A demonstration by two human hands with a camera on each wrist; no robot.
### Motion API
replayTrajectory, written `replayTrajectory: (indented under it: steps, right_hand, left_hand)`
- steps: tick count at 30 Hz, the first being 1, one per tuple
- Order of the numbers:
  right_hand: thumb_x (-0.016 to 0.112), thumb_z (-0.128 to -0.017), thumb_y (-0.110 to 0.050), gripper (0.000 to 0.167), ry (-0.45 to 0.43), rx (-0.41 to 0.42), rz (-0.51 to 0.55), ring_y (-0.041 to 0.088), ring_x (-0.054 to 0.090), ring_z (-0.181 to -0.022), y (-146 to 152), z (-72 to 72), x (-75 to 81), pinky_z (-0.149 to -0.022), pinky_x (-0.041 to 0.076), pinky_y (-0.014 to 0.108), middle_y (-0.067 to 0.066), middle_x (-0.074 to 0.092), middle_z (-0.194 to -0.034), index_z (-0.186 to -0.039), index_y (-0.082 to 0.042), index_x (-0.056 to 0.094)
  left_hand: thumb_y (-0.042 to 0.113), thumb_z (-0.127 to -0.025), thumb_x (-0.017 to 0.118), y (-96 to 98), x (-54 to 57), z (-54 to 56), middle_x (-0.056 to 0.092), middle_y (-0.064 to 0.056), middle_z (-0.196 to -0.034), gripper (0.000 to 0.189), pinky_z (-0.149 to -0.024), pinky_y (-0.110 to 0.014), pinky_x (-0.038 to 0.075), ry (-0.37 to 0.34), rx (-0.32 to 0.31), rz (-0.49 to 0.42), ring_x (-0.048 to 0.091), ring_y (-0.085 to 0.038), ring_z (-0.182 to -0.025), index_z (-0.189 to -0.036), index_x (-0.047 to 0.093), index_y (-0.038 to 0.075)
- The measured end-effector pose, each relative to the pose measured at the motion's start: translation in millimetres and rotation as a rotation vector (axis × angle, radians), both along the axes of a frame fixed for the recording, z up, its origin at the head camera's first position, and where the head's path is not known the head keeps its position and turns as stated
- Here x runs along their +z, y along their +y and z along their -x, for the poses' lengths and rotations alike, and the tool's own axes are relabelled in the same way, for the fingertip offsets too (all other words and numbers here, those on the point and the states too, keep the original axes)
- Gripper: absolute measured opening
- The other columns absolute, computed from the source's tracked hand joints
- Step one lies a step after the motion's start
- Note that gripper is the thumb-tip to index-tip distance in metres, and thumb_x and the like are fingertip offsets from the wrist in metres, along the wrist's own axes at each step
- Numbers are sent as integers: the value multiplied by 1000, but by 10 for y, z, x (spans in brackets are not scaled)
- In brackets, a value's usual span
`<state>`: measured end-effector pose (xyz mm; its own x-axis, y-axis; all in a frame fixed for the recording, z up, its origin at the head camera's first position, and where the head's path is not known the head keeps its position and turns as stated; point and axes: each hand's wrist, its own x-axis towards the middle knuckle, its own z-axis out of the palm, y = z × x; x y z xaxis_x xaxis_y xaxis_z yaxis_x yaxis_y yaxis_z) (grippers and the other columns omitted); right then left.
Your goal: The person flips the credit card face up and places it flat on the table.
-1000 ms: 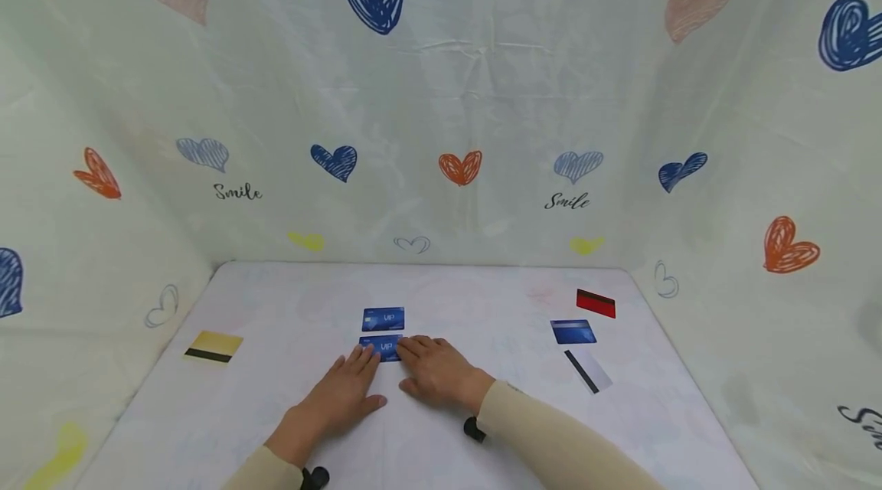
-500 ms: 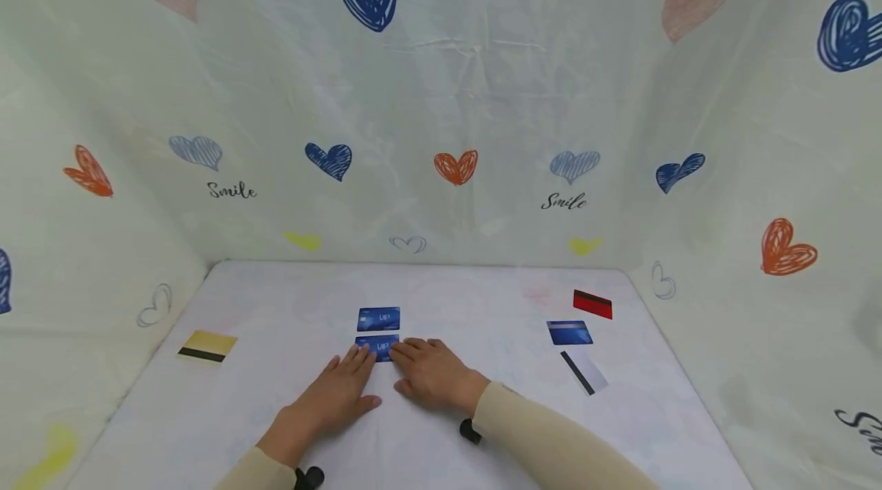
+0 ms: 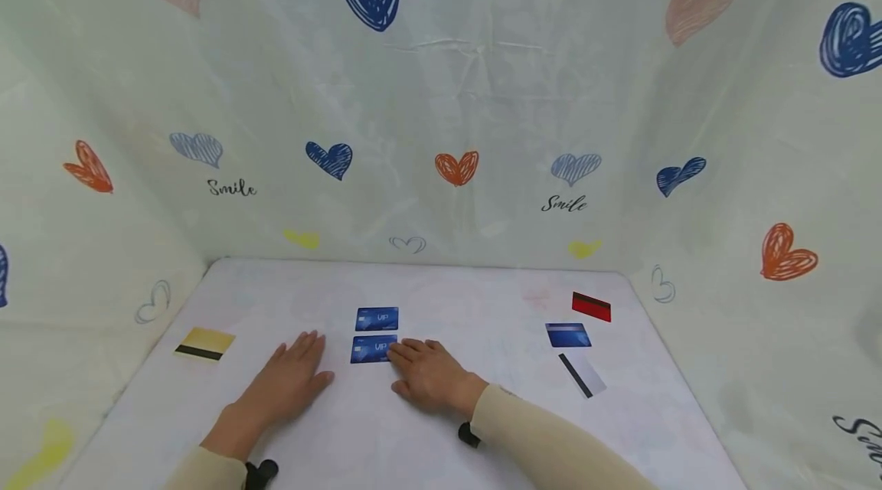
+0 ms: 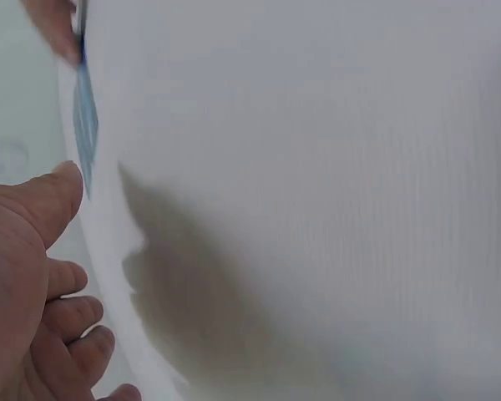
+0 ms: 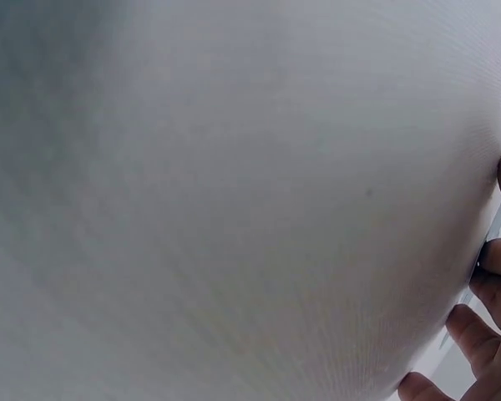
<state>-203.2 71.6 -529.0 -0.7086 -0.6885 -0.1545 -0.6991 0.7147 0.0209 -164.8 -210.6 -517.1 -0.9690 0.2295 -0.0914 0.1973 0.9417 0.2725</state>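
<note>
Two blue VIP cards lie one behind the other at the middle of the table in the head view: the far card point(image 3: 377, 319) and the near card point(image 3: 370, 349). My right hand point(image 3: 432, 377) rests with its fingertips on the near card's right end. To the left of the cards, my left hand point(image 3: 284, 379) hovers over the white cloth, fingers extended and holding nothing. In the left wrist view the left hand point(image 4: 33, 292) is raised off the cloth, its shadow beside it. Only the fingertips of the right hand point(image 5: 493, 301) show at the edge of the right wrist view.
A gold card point(image 3: 204, 344) with a black stripe lies at the left. On the right are a red card point(image 3: 592, 306), another blue card point(image 3: 568, 334) and a white card point(image 3: 582, 375) with a dark stripe. A heart-print curtain point(image 3: 510, 115) encloses the table point(image 3: 475, 298).
My left hand has come off the near VIP card and moved left, towards the gold card. The right hand stays at that card's right end. The near card now shows its left end.
</note>
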Motion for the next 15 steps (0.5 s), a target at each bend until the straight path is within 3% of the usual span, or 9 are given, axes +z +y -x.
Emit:
replayTrajectory:
  steps: [9, 15]
  right_hand:
    - [45, -110, -51, 61, -5, -11, -1, 15, 36, -157, 29, -17, 25, -124, 36, 43, -8, 38, -170, -164, -21, 39]
    - [44, -111, -51, 61, -18, -9, 5, 15, 34, -157, 23, -27, 18, -125, 35, 43, -8, 37, -170, -164, -21, 39]
  left_hand:
    - [36, -106, 60, -1007, 68, 150, 28, -49, -155, 79, -115, -79, 23, 61, 91, 66, 28, -65, -145, -148, 33, -25]
    - [46, -105, 59, -1445, -32, 120, 34, -54, -145, 83, -106, -84, 28, -10, 152, 79, 34, -69, -136, -138, 39, -27]
